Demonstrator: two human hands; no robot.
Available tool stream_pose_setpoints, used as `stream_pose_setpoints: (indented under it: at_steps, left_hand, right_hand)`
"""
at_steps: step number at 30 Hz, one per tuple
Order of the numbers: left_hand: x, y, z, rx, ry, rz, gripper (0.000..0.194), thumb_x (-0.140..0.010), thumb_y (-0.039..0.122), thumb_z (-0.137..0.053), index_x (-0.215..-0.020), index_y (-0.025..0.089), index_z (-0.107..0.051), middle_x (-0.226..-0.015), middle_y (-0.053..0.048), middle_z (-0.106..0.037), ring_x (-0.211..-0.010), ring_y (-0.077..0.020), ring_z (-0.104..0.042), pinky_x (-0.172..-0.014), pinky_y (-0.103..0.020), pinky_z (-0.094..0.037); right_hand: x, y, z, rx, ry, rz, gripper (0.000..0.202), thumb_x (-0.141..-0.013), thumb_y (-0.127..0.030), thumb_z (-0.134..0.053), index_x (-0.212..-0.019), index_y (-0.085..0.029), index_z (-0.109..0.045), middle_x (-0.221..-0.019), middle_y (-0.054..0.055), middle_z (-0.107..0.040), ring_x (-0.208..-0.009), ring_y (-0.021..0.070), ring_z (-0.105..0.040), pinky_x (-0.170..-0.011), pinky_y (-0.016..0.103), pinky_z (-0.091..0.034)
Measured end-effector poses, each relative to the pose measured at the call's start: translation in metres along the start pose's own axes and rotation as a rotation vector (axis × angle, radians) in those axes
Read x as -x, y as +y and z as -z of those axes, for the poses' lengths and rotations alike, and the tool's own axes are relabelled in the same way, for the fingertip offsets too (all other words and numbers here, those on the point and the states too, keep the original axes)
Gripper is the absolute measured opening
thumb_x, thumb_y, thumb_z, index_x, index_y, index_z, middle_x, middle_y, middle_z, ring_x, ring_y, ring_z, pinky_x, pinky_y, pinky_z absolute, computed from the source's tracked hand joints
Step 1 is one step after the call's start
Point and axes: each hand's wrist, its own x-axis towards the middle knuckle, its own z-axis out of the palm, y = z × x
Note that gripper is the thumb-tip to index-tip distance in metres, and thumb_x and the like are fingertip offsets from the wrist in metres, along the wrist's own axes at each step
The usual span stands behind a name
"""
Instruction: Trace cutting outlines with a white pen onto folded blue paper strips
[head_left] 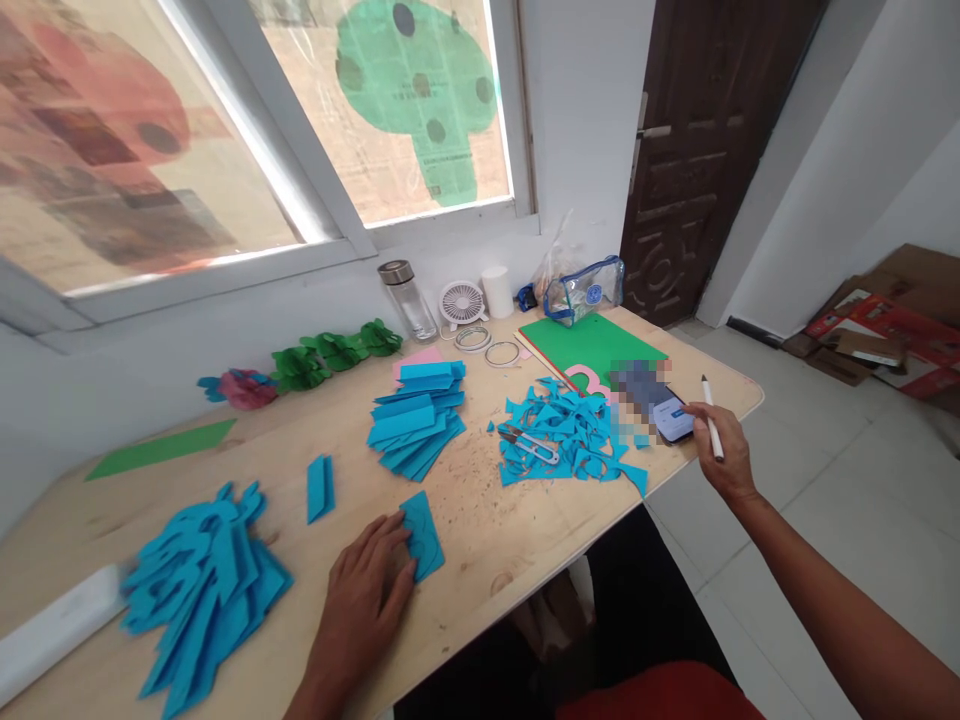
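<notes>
My left hand (371,570) lies on the table with its fingers spread; thumb and fingertips touch the left edge of a folded blue paper piece (424,538) with curved lines drawn on it. My right hand (726,455) is closed round a white pen (712,425) with a brown tip pointing down, while a finger reaches to the lit screen of a smartphone (673,418) at the table's right edge. Small scissors (531,443) lie on a heap of blue paper scraps (570,425). Stacked folded blue papers (416,425) and a single folded strip (320,488) lie farther left.
Cut blue paper shapes (210,590) are piled at the left by a long white object (60,635). Green sheets (592,345), a pink paper number three (589,382), tape rolls (502,353), a small fan (462,303), a glass bottle (409,305) and a clear pouch (585,290) stand at the back.
</notes>
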Motion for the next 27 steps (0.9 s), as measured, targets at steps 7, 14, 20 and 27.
stream_pose_setpoints:
  at_steps: [7,14,20,27]
  left_hand:
    - [-0.001,0.002,0.002,0.003,-0.003,-0.012,0.031,-0.091,0.039,-0.042,-0.111,0.022,-0.057,-0.126,-0.011,-0.063,-0.122,-0.0293,-0.054,-0.095,-0.046,-0.046]
    - [0.000,0.002,0.001,0.021,-0.017,0.015,0.032,-0.091,0.040,-0.042,-0.112,0.021,-0.058,-0.128,-0.011,-0.062,-0.123,-0.0297,-0.053,-0.097,-0.047,-0.045]
    - [0.000,0.003,0.002,0.028,-0.018,0.030,0.032,-0.090,0.039,-0.043,-0.111,0.022,-0.059,-0.128,-0.009,-0.062,-0.122,-0.0293,-0.054,-0.097,-0.047,-0.046]
    - [0.001,0.002,0.003,0.026,-0.016,0.021,0.030,-0.090,0.038,-0.044,-0.110,0.023,-0.060,-0.128,-0.008,-0.063,-0.123,-0.0281,-0.054,-0.097,-0.045,-0.046]
  right_hand:
    - [-0.001,-0.003,-0.002,0.015,-0.028,0.014,0.024,-0.093,-0.032,-0.043,-0.104,-0.024,-0.063,-0.106,0.008,-0.069,-0.104,0.0267,-0.060,-0.098,0.047,-0.043]
    - [-0.001,-0.022,0.005,-0.050,0.127,-0.024,0.025,-0.094,-0.029,-0.045,-0.114,-0.021,-0.059,-0.099,0.008,-0.072,-0.105,0.0272,-0.059,-0.098,0.049,-0.041]
    - [0.024,-0.075,-0.006,-0.095,0.076,0.129,0.031,-0.092,-0.020,-0.047,-0.120,-0.025,-0.057,-0.106,0.008,-0.069,-0.108,0.0283,-0.058,-0.099,0.051,-0.039]
    - [0.035,-0.089,-0.019,-0.033,0.008,0.215,0.039,-0.090,-0.017,-0.048,-0.127,-0.026,-0.055,-0.115,0.009,-0.066,-0.110,0.0294,-0.057,-0.100,0.053,-0.038]
